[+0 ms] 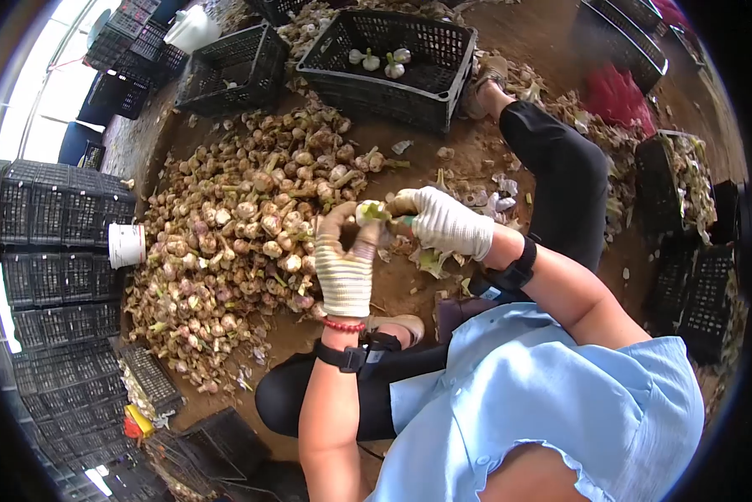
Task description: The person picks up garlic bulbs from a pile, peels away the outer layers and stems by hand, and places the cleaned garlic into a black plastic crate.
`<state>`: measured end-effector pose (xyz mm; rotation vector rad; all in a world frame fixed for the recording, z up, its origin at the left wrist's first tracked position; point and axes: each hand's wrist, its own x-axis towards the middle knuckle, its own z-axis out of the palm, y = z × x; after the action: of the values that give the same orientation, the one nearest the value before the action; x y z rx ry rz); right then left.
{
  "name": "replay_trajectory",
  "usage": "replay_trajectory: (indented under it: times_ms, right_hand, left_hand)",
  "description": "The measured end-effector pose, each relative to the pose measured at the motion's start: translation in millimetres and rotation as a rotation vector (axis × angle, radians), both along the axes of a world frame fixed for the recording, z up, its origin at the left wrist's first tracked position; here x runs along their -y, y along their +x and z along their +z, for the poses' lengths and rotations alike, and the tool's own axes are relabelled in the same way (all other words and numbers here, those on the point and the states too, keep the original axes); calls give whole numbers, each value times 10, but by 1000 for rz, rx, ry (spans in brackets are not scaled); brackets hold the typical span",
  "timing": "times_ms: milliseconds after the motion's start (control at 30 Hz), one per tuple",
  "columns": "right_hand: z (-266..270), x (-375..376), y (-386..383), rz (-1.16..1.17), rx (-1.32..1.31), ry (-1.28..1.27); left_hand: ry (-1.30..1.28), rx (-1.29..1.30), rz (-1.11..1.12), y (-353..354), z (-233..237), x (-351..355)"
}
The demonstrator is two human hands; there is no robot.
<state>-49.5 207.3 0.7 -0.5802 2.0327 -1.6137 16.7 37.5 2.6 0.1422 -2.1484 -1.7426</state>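
Observation:
My left hand (345, 263), in a soiled striped work glove, is closed around a garlic bulb (367, 211) whose pale green cut side shows between the fingers. Right beside it, my right hand (451, 221), in a cleaner white glove, grips a small green-handled tool (405, 220). Most of that tool is hidden by the glove, and its working end is blurred against the garlic. A large heap of untrimmed garlic bulbs (233, 222) lies on the ground just left of my hands.
Ahead stands a black crate (384, 105) with several cleaned bulbs (394, 67), beside another crate (233, 71). Stacked crates (62, 284) and a white bucket (126, 245) line the left. On the right are a crate of husks (690, 180) and a red mesh sack (617, 99).

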Motion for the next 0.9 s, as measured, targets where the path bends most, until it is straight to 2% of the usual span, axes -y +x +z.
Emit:
replay_trajectory:
  times_ms: [33,67,133,167,200,233,267,300,333,367,400,433,500,533,600,667,733,800,900]
  right_hand:
    - [-28,12,24,25,3,13]
    - [63,32,63,64,114,-25]
    - [-32,-76,30,91,-18,-62]
    - [3,-167,23,56,137,-89]
    - [31,-283,3,20,293,-115]
    - [-93,-415,-49,-10,336,-133]
    - [-33,-525,-53,-61,557,-75]
    - [-284,-630,-119,9,270,39]
    - [-593,-690,-162,74,-10,153]
    - [-616,-650,-140,80,-184,367]
    - [-629,-642,-101,88,-358,581]
    - [-646,-607,-30,2,-472,482]
    - [-188,-293,-33,-44,-473,319]
    - [-30,-156,-38,-55,-487,243]
    - [93,75,-25,-125,-634,174]
    - [164,184,-31,-94,-652,265]
    - [68,256,-43,-48,-757,533]
    - [54,268,-53,-93,-798,478]
    - [-155,164,-218,-172,-710,405]
  left_hand:
    - [0,80,-61,-19,-244,108]
    - [1,74,-51,-17,-198,142]
    - [379,388,152,20,-79,226]
    - [586,317,108,29,-108,300]
    - [620,377,122,47,-72,405]
    - [656,348,157,77,-64,396]
    - [694,318,192,82,8,348]
    - [694,316,191,76,37,345]
    - [505,293,169,86,44,319]
    - [319,265,143,84,59,276]
    - [313,259,109,99,120,222]
    - [230,214,93,104,53,206]
    - [140,166,72,106,49,158]
    - [-107,101,75,130,140,91]
    - [-507,-106,54,94,115,91]
    - [-606,-153,22,140,108,83]
    - [-604,-170,36,137,75,92]
    - [-607,-181,51,168,44,98]
    - [30,95,102,196,69,126]
